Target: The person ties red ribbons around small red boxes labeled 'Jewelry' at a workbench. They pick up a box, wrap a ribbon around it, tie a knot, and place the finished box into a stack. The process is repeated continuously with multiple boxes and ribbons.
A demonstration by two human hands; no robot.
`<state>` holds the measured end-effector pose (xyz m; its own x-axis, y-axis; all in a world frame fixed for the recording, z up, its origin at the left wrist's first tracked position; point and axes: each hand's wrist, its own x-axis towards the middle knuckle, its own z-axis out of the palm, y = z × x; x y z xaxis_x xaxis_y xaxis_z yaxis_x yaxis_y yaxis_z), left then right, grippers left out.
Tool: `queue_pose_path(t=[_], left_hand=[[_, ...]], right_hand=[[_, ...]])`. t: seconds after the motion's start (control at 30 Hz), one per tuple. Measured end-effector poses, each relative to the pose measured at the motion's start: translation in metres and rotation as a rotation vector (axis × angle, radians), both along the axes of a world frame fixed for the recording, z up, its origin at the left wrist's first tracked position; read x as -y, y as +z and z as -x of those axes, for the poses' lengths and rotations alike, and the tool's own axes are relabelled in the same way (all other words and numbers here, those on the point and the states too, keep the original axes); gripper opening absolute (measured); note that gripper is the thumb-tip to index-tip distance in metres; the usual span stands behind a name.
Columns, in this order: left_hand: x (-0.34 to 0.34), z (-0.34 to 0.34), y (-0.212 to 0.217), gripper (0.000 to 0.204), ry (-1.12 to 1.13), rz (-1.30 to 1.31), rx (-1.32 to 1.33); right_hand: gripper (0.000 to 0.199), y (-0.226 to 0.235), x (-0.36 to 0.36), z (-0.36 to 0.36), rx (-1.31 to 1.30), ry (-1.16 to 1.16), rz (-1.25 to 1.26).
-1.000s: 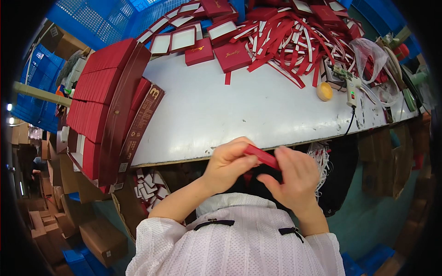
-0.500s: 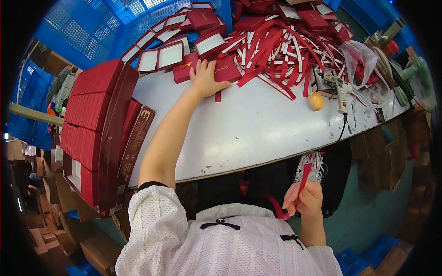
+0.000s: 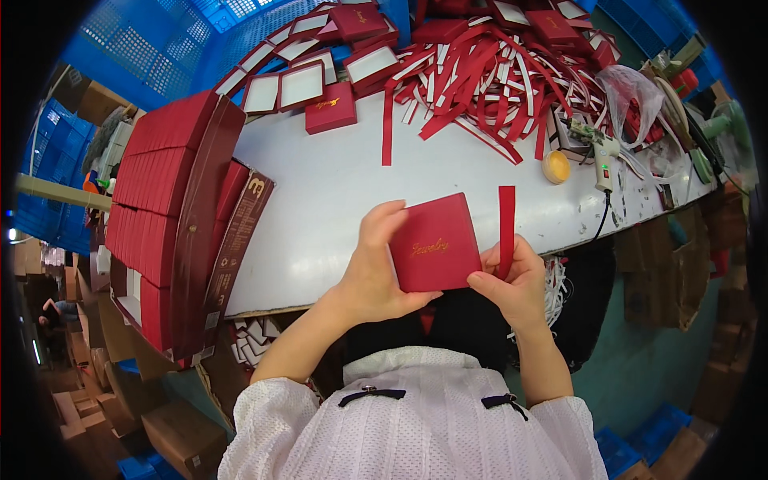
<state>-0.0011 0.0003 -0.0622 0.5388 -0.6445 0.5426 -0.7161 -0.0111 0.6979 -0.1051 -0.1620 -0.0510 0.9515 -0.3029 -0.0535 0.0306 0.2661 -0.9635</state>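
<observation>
Above the table's near edge I hold a square red jewelry box with gold lettering on its face. My left hand grips it along the left side, thumb under the lower edge. At its lower right corner is my right hand, closed on a red strip that stands up between thumb and fingers. Whether the right fingers also touch the box is hard to make out. Another red box rests farther back on the white table, with a single loose strip right of it.
Red and white strips are heaped at the back, among open boxes. A hot glue gun and a round yellow-topped container stand at right. Stacked red boxes fill a carton at left. A blue crate rises behind.
My left hand has taken one of the two boxes from the back of the table and brought it near me. My right hand has risen from below the edge with the strip.
</observation>
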Motion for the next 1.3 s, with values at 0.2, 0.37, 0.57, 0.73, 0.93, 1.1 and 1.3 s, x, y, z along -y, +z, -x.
queue_pose_path(t=[0.2,0.37,0.57,0.73,0.93,1.1,1.3], left_hand=[[0.003,0.036,-0.021,0.073,-0.017,0.585,-0.787],[0.016,0.054,-0.004,0.027,-0.232,0.816,-1.0],[0.007,0.044,0.027,0.026,-0.149,0.643,-1.067],[0.008,0.045,0.039,0.03,-0.26,0.679,-1.204],[0.006,0.047,0.041,0.033,-0.305,0.69,-1.195],[0.007,0.051,0.043,0.032,-0.32,0.695,-1.178],[0.01,0.059,0.047,0.023,-0.241,0.664,-1.097]], right_hand=[[0.02,0.01,-0.02,-0.01,0.08,-0.123,-0.268],[0.012,0.009,-0.02,-0.009,-0.054,-0.064,-0.255],[0.013,0.042,-0.018,0.012,0.237,0.158,0.559],[0.015,0.049,-0.016,0.013,0.263,0.138,0.673],[0.017,0.053,-0.019,0.018,0.256,0.135,0.583],[0.016,0.052,-0.016,0.021,0.289,0.141,0.576],[0.016,0.052,-0.015,0.022,0.322,0.128,0.609]])
